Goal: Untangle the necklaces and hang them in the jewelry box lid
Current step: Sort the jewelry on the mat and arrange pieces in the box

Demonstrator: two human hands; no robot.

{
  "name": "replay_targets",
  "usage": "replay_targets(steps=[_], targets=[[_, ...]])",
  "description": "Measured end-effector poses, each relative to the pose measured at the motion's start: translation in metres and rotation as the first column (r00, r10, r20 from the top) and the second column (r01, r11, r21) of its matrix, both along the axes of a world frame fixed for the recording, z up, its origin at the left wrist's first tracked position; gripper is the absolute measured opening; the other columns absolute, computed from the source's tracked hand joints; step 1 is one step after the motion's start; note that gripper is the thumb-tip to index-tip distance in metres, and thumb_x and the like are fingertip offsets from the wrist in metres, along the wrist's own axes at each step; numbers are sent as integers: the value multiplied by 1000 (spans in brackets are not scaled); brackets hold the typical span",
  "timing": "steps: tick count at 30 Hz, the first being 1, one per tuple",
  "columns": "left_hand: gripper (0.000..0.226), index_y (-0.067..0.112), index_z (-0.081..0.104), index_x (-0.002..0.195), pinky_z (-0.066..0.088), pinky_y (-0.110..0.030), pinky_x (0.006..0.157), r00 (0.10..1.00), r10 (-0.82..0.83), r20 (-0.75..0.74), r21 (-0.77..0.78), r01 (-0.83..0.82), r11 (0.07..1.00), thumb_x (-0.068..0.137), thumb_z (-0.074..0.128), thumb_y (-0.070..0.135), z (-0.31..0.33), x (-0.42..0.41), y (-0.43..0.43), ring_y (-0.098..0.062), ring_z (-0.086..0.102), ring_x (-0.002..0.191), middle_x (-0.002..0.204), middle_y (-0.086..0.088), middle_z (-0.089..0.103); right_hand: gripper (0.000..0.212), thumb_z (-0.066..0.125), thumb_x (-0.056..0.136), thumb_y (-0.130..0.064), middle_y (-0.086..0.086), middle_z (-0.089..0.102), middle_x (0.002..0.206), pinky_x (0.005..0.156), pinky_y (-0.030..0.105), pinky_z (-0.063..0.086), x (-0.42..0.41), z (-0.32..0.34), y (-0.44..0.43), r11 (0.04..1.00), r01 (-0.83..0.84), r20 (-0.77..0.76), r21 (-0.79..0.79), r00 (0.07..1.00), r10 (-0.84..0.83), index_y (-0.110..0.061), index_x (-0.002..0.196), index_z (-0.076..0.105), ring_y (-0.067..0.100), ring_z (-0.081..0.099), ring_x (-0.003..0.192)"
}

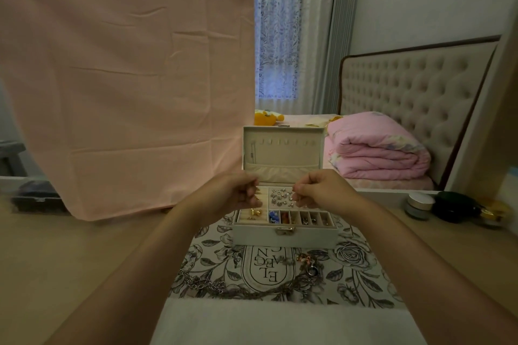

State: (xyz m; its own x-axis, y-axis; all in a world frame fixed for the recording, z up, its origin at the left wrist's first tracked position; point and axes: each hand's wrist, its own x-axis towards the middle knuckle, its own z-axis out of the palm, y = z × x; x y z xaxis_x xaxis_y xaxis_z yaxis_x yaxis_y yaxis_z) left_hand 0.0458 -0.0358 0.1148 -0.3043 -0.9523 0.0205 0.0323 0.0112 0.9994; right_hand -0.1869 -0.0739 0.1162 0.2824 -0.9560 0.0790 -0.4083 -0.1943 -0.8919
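The white jewelry box (pixel 283 236) stands open on a flower-printed mat (pixel 367 272). Its upright lid (pixel 283 158) carries a row of hooks (pixel 283 142), and one thin chain (pixel 252 150) hangs at the lid's left side. My left hand (pixel 232 194) and right hand (pixel 325 190) are raised side by side in front of the lid's pocket, fingertips pinched as if on a fine necklace that is too thin to make out. A tangle of silver necklaces (pixel 246 287) lies on the mat in front of the box, with a rose-gold piece (pixel 306 259) beside it.
A pink cloth (pixel 126 78) hangs at the left down to the tabletop. Cosmetic jars (pixel 419 206) and a black case (pixel 454 206) sit at the right. A dark object (pixel 36 196) lies at the far left. A folded pink blanket (pixel 377 148) is behind the box.
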Motion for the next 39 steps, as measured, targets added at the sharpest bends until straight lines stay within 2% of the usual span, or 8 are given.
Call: replay_targets(steps=[3, 7, 11, 15, 19, 26, 32, 39], targets=[[19, 11, 59, 90, 57, -36, 74, 999, -3, 43, -45, 5, 999, 102, 48, 20, 20, -15, -10, -16, 49, 63, 71, -1, 48, 10, 67, 95, -19, 2, 78, 94, 92, 45, 56, 4, 3, -5, 999, -51, -74, -17, 996, 50, -14, 96, 76, 19, 75, 90], [20, 15, 64, 87, 45, -27, 55, 981, 58, 185, -132, -34, 991, 101, 52, 23, 44, -29, -27, -13, 46, 56, 68, 2, 51, 24, 60, 99, -14, 2, 73, 116, 97, 43, 56, 20, 17, -13, 982, -183, 162, 42, 971, 174, -17, 122, 66, 17, 72, 103], [29, 16, 62, 74, 39, -26, 52, 923, 132, 360, -217, -55, 975, 100, 54, 25, 61, -29, -44, -12, 46, 53, 65, 1, 54, 18, 52, 102, -8, 7, 74, 92, 91, 47, 57, 35, 36, -29, 960, -276, 363, 42, 899, 243, -14, 108, 68, 24, 72, 83], [17, 12, 68, 87, 38, -23, 50, 890, 241, 387, -282, -135, 950, 95, 65, 27, 65, -15, -67, -10, 45, 52, 62, 3, 53, 14, 58, 101, -14, 2, 54, 67, 63, 37, 60, 42, 45, -55, 978, -207, 208, 3, 957, 202, -8, 101, 70, 11, 49, 50], [14, 10, 73, 93, 40, -20, 48, 870, 314, 380, -348, -180, 920, 90, 72, 24, 58, 2, -90, -7, 47, 50, 62, 3, 58, 20, 58, 101, -23, 0, 46, 64, 45, 26, 34, 47, 49, -82, 991, -121, 110, -63, 986, 127, -15, 89, 71, 8, 36, 47], [16, 15, 77, 82, 48, -24, 64, 689, 563, 456, -539, -289, 791, 88, 74, 29, 30, 11, -140, -1, 58, 60, 72, 3, 70, 8, 72, 91, -26, -5, 72, 87, 70, 26, 47, 63, 32, -130, 947, 148, 45, -284, 989, -141, -20, 88, 76, 10, 64, 85], [18, 18, 75, 84, 46, -27, 66, 532, 718, 450, -650, -357, 671, 90, 70, 34, 7, 15, -175, -8, 62, 76, 77, 7, 69, 11, 79, 85, -27, -8, 67, 81, 62, 18, 44, 85, 10, -165, 863, 303, 53, -404, 950, -309, -18, 85, 74, 3, 58, 74], [27, 17, 67, 64, 46, -31, 58, 429, 839, 336, -665, -523, 533, 87, 66, 31, 2, 11, -200, -12, 58, 62, 60, 4, 60, 11, 75, 88, -26, -7, 65, 77, 56, 14, 36, 111, 0, -189, 734, 439, 138, -518, 890, -434, -16, 84, 73, 8, 59, 73]])
